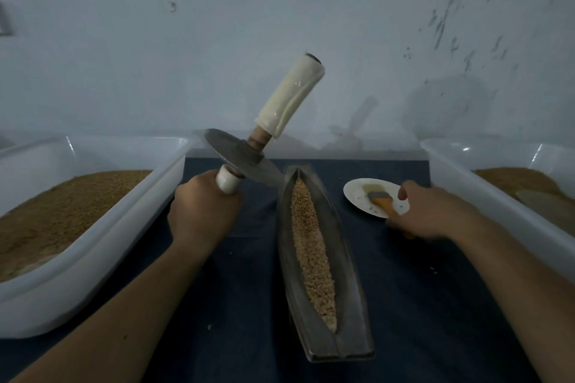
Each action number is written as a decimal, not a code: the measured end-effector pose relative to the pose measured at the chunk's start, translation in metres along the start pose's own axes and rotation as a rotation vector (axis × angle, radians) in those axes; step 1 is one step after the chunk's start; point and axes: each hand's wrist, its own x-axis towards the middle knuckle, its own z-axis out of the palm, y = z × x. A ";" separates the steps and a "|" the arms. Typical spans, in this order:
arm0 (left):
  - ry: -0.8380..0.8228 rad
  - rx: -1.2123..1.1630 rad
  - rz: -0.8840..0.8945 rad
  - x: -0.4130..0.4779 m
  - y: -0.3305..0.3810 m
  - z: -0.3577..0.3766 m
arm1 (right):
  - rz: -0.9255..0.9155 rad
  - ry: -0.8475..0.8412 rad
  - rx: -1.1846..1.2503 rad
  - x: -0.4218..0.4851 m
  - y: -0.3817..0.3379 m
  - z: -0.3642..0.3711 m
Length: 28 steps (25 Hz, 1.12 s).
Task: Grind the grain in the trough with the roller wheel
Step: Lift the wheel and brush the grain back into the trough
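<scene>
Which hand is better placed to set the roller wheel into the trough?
Left: the left hand grips the roller wheel beside the trough; the right hand is away at the brush.

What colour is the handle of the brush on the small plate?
The brush handle is orange, below a grey ferrule; the head view shows it.

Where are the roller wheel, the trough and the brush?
roller wheel (237, 162): head view, on the metal disc.
trough (341, 258): head view, on the bare right wall.
brush (384, 205): head view, on the orange handle.

trough (323, 261) dull metal | wheel disc (239, 158) matt metal | tubs (93, 246) glossy plastic | handle wrap (289, 93) shiny
</scene>
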 end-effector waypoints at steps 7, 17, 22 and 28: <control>-0.025 -0.095 -0.164 0.006 -0.016 0.007 | -0.170 0.381 0.242 0.005 0.002 0.008; -0.005 -0.214 -0.241 0.015 -0.027 0.009 | -0.865 0.843 0.584 -0.077 -0.095 -0.010; -0.021 -0.195 -0.211 0.013 -0.027 0.010 | -0.819 0.696 0.424 -0.086 -0.114 -0.004; -0.065 -0.187 -0.175 0.012 -0.027 0.013 | -0.747 0.535 0.357 -0.088 -0.112 -0.005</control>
